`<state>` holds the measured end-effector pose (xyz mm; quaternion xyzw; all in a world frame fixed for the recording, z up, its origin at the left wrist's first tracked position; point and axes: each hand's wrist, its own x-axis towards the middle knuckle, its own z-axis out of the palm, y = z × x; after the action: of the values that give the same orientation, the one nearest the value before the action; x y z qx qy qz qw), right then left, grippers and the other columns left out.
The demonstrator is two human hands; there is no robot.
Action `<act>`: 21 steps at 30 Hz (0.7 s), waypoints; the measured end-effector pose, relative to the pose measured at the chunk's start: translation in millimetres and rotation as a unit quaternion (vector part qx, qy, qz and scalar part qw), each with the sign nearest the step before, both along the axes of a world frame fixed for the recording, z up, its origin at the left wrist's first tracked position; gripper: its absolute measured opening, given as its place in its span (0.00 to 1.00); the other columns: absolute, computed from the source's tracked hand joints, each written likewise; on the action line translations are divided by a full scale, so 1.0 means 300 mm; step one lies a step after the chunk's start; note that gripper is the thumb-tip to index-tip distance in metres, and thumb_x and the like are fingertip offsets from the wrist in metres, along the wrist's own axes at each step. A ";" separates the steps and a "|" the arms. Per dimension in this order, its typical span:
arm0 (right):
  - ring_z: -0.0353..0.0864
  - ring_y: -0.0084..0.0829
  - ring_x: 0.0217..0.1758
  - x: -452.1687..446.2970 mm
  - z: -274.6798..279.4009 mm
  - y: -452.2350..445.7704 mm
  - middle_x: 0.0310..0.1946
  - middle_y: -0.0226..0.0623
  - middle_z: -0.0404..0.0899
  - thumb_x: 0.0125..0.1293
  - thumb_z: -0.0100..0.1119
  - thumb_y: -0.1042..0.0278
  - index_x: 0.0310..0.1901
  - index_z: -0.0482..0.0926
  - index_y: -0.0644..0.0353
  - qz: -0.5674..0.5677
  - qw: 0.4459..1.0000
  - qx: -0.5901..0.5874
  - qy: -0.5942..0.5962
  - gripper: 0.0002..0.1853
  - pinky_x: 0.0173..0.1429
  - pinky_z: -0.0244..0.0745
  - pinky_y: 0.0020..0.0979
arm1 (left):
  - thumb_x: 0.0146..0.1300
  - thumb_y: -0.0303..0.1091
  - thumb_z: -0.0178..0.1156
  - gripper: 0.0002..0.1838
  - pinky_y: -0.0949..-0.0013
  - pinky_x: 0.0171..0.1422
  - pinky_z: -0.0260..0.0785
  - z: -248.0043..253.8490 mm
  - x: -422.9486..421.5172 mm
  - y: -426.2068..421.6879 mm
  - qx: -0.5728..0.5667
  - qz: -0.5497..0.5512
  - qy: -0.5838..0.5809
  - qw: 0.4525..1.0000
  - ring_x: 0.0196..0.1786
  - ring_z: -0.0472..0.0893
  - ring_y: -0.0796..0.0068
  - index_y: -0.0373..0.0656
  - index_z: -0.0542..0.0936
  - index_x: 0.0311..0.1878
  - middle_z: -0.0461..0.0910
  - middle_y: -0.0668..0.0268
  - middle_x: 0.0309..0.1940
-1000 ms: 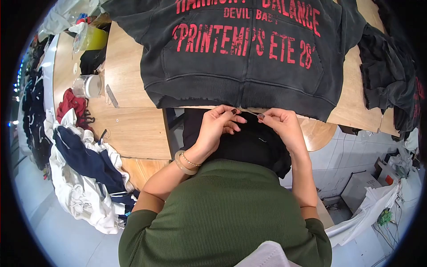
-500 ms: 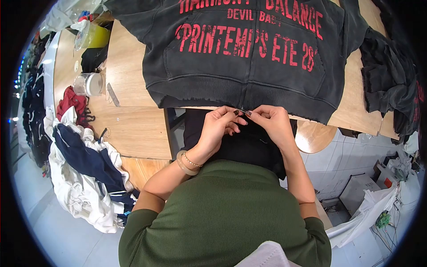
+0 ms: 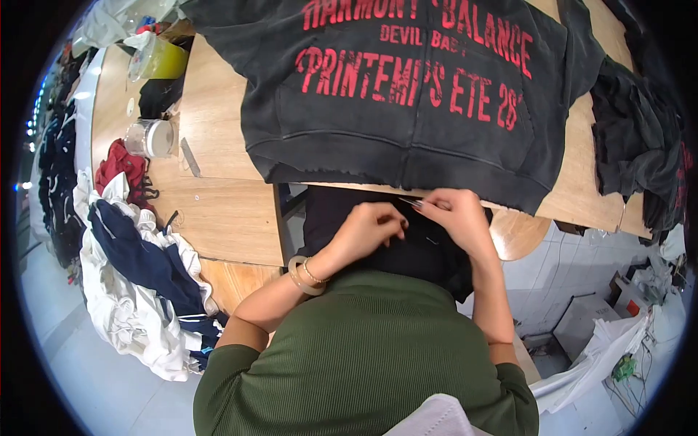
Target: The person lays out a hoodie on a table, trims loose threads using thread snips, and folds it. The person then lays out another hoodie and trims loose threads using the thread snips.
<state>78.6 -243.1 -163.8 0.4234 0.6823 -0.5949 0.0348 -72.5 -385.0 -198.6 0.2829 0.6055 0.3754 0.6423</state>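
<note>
A dark grey garment with red lettering (image 3: 414,138) lies spread on the wooden table, its ribbed hem along the front edge. Just below that hem, my right hand (image 3: 451,211) pinches a small thin metallic tool (image 3: 411,201) whose tip points left. My left hand (image 3: 374,229) is a little lower and to the left, over the black cloth on my lap (image 3: 331,214). Its fingers are curled together near the thumb; anything between them is too small to make out. The hands are apart, and neither visibly grips the garment.
To the left on the table (image 3: 225,218) are a clear jar (image 3: 150,138), a cup of yellow-green liquid (image 3: 163,59), a metal strip (image 3: 190,157) and red cloth (image 3: 123,171). White and navy clothes (image 3: 138,254) hang lower left. Dark clothing (image 3: 632,138) lies right; a round stool (image 3: 518,234) stands below.
The two hands were close together at the hem. My left hand has since moved down, away from my right hand and the tool. The view has shifted slightly.
</note>
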 end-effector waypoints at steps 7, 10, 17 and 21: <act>0.67 0.16 0.30 0.081 0.044 0.210 0.34 0.30 0.78 0.72 0.53 0.62 0.41 0.78 0.65 -0.318 0.906 0.068 0.273 0.13 0.37 0.62 0.20 | 0.60 0.36 0.62 0.08 0.65 0.37 0.72 0.135 -0.009 0.125 0.274 -0.109 0.245 0.924 0.34 0.81 0.64 0.43 0.83 0.37 0.80 0.65 0.27; 0.72 0.18 0.37 0.033 -0.013 0.289 0.38 0.31 0.78 0.74 0.52 0.61 0.42 0.78 0.65 -0.362 0.867 0.146 0.309 0.14 0.46 0.66 0.22 | 0.59 0.35 0.63 0.05 0.64 0.39 0.73 0.155 0.042 0.179 0.333 -0.227 0.259 0.878 0.35 0.80 0.64 0.46 0.81 0.33 0.78 0.67 0.29; 0.72 0.20 0.40 0.054 -0.173 0.329 0.37 0.30 0.78 0.74 0.50 0.63 0.40 0.77 0.65 -0.397 0.838 0.264 0.267 0.13 0.49 0.67 0.24 | 0.58 0.26 0.62 0.05 0.65 0.40 0.74 0.126 -0.269 0.417 0.333 0.137 0.450 0.817 0.35 0.81 0.62 0.39 0.81 0.38 0.80 0.60 0.32; 0.72 0.20 0.40 0.056 -0.172 0.329 0.36 0.31 0.78 0.74 0.49 0.64 0.40 0.76 0.65 -0.403 0.836 0.253 0.274 0.12 0.48 0.67 0.23 | 0.58 0.30 0.64 0.08 0.64 0.43 0.73 -0.009 -0.618 0.550 0.228 0.284 0.597 0.714 0.37 0.81 0.64 0.38 0.81 0.40 0.79 0.58 0.35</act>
<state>95.6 -144.5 -215.5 0.4747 0.5603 -0.4543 -0.5044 -258.0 -220.0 -201.4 0.4013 0.8108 0.4196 -0.0739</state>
